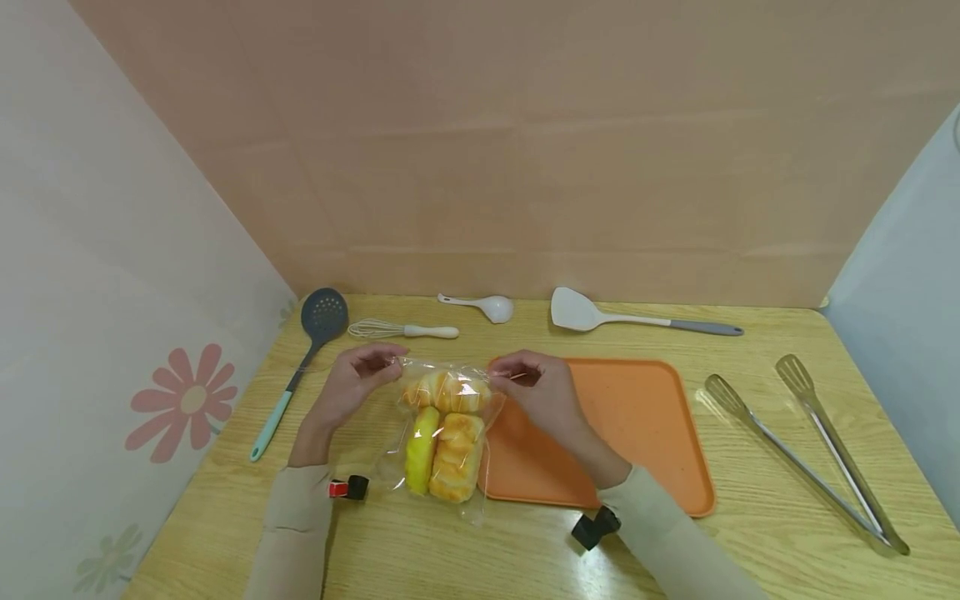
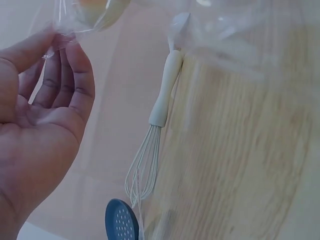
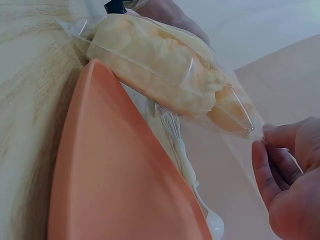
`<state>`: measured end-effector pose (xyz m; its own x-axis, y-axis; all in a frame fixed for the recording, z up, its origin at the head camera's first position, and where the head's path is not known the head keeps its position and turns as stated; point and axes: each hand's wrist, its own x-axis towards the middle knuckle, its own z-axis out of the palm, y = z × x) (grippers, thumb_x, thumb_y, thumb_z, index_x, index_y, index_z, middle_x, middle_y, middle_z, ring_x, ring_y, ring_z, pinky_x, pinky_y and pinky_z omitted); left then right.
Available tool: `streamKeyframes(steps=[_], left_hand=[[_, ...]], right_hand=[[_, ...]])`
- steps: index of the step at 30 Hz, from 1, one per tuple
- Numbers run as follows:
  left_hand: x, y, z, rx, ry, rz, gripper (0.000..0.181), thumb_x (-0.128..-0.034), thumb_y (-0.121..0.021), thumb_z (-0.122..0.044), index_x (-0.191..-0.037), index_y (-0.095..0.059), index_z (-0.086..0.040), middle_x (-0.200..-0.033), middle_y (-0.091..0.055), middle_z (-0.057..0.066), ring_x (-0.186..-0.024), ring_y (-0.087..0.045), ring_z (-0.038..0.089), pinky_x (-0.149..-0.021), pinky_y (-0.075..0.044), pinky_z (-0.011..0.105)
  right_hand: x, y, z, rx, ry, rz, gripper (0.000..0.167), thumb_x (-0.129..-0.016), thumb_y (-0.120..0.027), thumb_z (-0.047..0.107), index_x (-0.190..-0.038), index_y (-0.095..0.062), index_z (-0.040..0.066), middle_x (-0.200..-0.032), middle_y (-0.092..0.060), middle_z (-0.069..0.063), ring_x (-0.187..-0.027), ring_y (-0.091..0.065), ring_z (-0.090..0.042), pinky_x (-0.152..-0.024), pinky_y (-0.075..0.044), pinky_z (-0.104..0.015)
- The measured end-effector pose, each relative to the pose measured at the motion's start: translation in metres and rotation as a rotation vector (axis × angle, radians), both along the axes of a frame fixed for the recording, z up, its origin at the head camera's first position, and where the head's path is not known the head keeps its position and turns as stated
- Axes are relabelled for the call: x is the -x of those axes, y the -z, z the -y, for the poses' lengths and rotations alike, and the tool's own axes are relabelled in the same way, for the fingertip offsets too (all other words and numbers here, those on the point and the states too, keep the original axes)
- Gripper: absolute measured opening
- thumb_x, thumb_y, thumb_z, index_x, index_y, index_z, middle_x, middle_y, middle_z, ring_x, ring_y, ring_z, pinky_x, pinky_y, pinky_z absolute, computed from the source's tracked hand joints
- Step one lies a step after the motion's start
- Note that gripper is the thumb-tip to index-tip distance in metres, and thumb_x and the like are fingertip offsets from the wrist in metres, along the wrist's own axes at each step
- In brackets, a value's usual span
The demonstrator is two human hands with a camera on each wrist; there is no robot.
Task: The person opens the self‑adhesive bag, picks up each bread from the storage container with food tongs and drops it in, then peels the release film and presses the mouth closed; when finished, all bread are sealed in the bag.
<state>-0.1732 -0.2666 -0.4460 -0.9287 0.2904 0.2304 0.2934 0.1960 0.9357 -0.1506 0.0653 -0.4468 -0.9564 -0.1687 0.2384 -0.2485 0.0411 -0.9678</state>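
A clear plastic bag [image 1: 442, 423] hangs between my two hands in the head view. Inside it are two golden bread rolls [image 1: 457, 458] and a yellow piece [image 1: 422, 451] beside them. My left hand [image 1: 356, 383] pinches the bag's upper left corner between thumb and fingers. At the upper right corner my right hand [image 1: 542, 396] pinches the film the same way. The right wrist view shows the bagged bread [image 3: 155, 65] close to the rim of an orange tray [image 3: 110, 165]. In the left wrist view the film meets the left fingertips [image 2: 62, 39].
Along the back lie a whisk [image 1: 405, 330], a small white ladle [image 1: 491, 307] and a white turner [image 1: 600, 317]. A dark skimmer [image 1: 324, 317] with a mint handle lies left. Metal tongs [image 1: 825, 458] lie spread at the right. Walls stand behind and at both sides.
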Motion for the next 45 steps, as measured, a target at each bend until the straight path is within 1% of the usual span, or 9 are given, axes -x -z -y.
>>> streamKeyframes(steps=[4,7,12,18,22,31,35,40,45], left_hand=[[0.001,0.001,0.003,0.007,0.014,-0.006,0.023,-0.1014,-0.074,0.009,-0.124,-0.076,0.007,-0.099,-0.075,-0.004,-0.088,-0.073,0.019,-0.081,-0.065,0.030],[0.001,0.001,0.004,0.011,0.011,-0.006,0.021,-0.1010,-0.074,0.010,-0.122,-0.076,0.007,-0.099,-0.075,0.000,-0.088,-0.075,0.022,-0.082,-0.065,0.031],[-0.001,0.001,0.006,0.027,-0.012,0.001,0.021,-0.1023,-0.074,0.007,-0.121,-0.072,0.017,-0.106,-0.079,0.002,-0.090,-0.074,0.012,-0.082,-0.065,0.029],[0.003,0.002,0.009,0.047,-0.051,-0.002,0.023,-0.1054,-0.071,0.005,-0.127,-0.073,0.012,-0.102,-0.075,-0.007,-0.090,-0.070,0.009,-0.082,-0.062,0.026],[0.005,0.002,0.011,0.052,-0.077,0.046,0.028,-0.1092,-0.067,0.001,-0.134,-0.069,0.012,-0.104,-0.075,-0.005,-0.093,-0.071,0.010,-0.086,-0.062,0.023],[0.008,0.003,0.015,-0.017,-0.136,0.158,0.041,-0.1136,-0.061,-0.003,-0.148,-0.054,0.019,-0.105,-0.076,0.000,-0.095,-0.073,0.010,-0.089,-0.064,0.025],[0.007,0.004,0.017,-0.018,-0.128,0.231,0.043,-0.1162,-0.057,-0.007,-0.153,-0.050,0.015,-0.108,-0.073,0.000,-0.100,-0.070,0.012,-0.094,-0.063,0.027],[0.005,0.003,0.017,0.032,-0.123,0.323,0.049,-0.1190,-0.054,-0.017,-0.159,-0.046,0.011,-0.112,-0.069,0.004,-0.104,-0.067,0.011,-0.098,-0.060,0.029],[0.005,0.005,0.018,0.061,-0.110,0.391,0.055,-0.1208,-0.050,-0.025,-0.162,-0.042,0.011,-0.131,-0.067,0.022,-0.112,-0.067,0.014,-0.100,-0.060,0.028]], right_hand=[[0.002,-0.001,0.001,0.001,-0.013,0.000,0.035,-0.092,-0.085,-0.008,-0.126,-0.079,-0.005,-0.097,-0.079,-0.017,-0.085,-0.078,-0.017,-0.083,-0.066,-0.026],[0.002,-0.002,0.003,-0.003,-0.012,0.001,0.044,-0.091,-0.085,-0.011,-0.134,-0.076,-0.004,-0.096,-0.078,-0.015,-0.086,-0.076,-0.014,-0.084,-0.066,-0.027],[0.000,-0.002,0.007,-0.002,-0.016,0.003,0.044,-0.094,-0.083,-0.008,-0.137,-0.075,-0.002,-0.095,-0.076,-0.012,-0.088,-0.073,-0.012,-0.083,-0.064,-0.025],[-0.003,-0.002,0.012,0.064,-0.021,0.066,0.040,-0.101,-0.073,-0.008,-0.141,-0.070,-0.003,-0.104,-0.073,-0.020,-0.091,-0.071,-0.014,-0.080,-0.061,-0.023],[-0.003,0.000,0.015,0.140,-0.036,0.162,0.045,-0.105,-0.068,-0.007,-0.149,-0.062,-0.002,-0.110,-0.072,-0.023,-0.093,-0.072,-0.017,-0.081,-0.061,-0.025],[0.000,0.008,0.018,0.259,-0.085,0.332,0.054,-0.111,-0.060,0.001,-0.163,-0.046,-0.001,-0.115,-0.073,-0.006,-0.105,-0.074,-0.012,-0.099,-0.060,-0.032],[0.000,0.011,0.019,0.284,-0.091,0.363,0.055,-0.113,-0.056,0.002,-0.165,-0.041,-0.003,-0.125,-0.072,-0.011,-0.107,-0.071,-0.012,-0.106,-0.059,-0.039],[0.000,0.015,0.020,0.317,-0.099,0.401,0.056,-0.114,-0.052,0.003,-0.166,-0.034,-0.008,-0.133,-0.064,-0.018,-0.114,-0.069,-0.016,-0.113,-0.056,-0.044],[0.001,0.018,0.018,0.309,-0.116,0.425,0.057,-0.116,-0.050,0.009,-0.167,-0.031,-0.009,-0.143,-0.062,-0.030,-0.126,-0.067,-0.026,-0.117,-0.053,-0.045]])
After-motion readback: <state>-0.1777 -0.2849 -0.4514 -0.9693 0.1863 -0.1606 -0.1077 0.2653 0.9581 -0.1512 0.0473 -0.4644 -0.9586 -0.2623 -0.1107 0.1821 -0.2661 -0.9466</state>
